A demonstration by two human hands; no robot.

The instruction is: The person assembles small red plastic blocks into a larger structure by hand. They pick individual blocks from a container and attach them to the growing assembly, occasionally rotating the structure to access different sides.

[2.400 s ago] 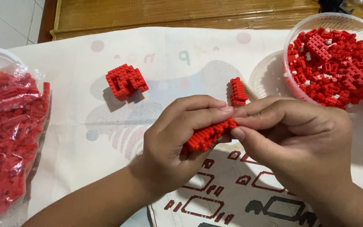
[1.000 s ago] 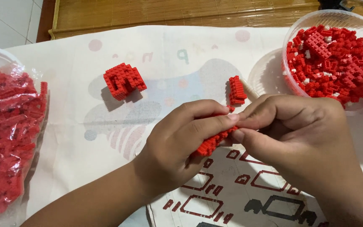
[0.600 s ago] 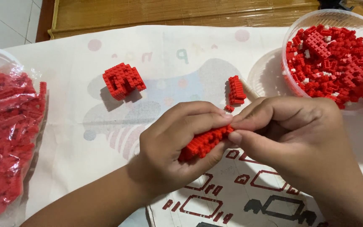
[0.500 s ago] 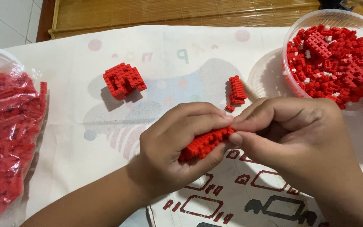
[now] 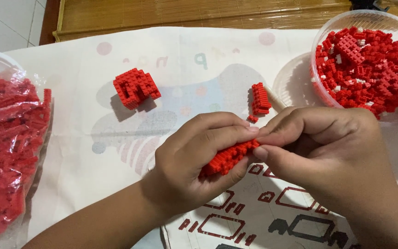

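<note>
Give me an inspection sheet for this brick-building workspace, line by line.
Surface: pale printed mat over a wooden top.
Job's things: red brick strip pinched between both hands.
Clutter: red block chunk; small ribbed piece; clear tub of bricks; bagged bricks; printed sheet.
Grips: left hand and right hand closed on the strip.
Cables: nothing seen.
Surroundings: white floor tiles.

the brick strip [image 5: 229, 157] sits between the left hand [image 5: 194, 161] and right hand [image 5: 328, 147], over a printed sheet [image 5: 263, 216] near the front. behind them on the cloth [image 5: 84, 115] lie a small brick stack [image 5: 260, 99] and, further left, a brick block [image 5: 135, 87]. a bowl of bricks [image 5: 369, 64] stands far right, a bag of bricks [image 5: 5, 152] far left.
</note>
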